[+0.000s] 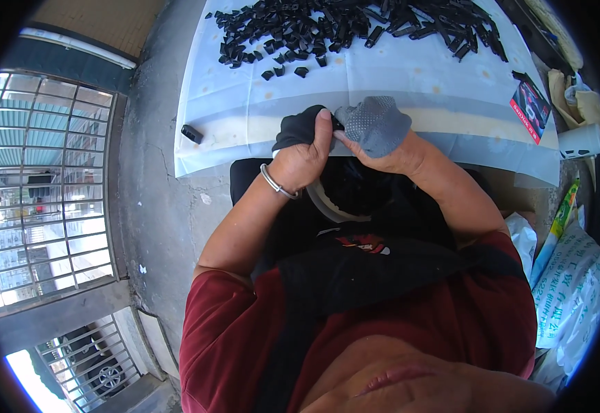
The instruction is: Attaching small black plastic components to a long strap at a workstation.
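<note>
White floral-covered table [383,79] ahead | glossy black plastic heap [293,31] far side, presumably freeing workspace | pale-rimmed round container [322,205], apparently for reach | black-gloved left hand [307,138], grey-dotted-gloved right hand [377,131] both pinching, likely for steadiness | mostly hidden small black piece [338,124] between them!

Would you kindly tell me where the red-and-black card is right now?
In the head view, the red-and-black card lies on the pale tablecloth near its right edge, well to the right of the right hand.
</note>
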Demonstrator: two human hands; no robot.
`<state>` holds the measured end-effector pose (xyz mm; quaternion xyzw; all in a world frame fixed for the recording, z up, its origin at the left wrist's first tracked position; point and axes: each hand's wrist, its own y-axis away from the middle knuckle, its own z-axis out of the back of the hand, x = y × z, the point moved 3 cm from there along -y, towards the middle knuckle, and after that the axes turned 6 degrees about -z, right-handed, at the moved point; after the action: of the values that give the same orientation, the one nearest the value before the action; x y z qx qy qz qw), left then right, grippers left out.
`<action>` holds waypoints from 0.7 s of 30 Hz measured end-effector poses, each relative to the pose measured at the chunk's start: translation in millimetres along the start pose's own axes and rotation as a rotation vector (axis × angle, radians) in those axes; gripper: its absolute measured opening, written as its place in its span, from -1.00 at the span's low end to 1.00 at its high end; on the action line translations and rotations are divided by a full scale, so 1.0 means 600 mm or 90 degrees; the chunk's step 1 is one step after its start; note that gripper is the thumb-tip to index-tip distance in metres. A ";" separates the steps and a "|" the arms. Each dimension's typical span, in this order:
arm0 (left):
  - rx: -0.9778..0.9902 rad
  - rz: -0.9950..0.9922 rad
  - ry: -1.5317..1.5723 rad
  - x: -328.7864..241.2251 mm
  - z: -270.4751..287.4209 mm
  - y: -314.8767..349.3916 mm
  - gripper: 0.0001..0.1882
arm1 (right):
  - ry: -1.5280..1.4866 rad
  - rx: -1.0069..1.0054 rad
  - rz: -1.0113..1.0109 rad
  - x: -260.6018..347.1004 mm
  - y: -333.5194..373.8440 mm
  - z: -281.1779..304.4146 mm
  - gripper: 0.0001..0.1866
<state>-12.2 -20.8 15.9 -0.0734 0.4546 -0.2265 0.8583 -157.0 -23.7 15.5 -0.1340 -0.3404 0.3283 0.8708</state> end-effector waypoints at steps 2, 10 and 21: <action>0.067 -0.013 -0.053 -0.007 0.019 -0.015 -0.68 | -0.022 0.052 -0.040 0.000 -0.006 0.010 -0.74; -0.037 -0.067 -0.531 0.115 0.041 -0.204 -0.78 | 0.458 0.013 -0.123 -0.150 -0.168 0.057 -0.74; 0.183 -0.173 -0.446 0.087 0.018 -0.151 -0.78 | 0.430 0.115 -0.115 -0.138 -0.104 0.039 -0.73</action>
<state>-7.3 -125.8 13.5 -0.0848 0.0841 -0.3603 0.9251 -188.6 -125.0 19.1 -0.1269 -0.0137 0.2163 0.9679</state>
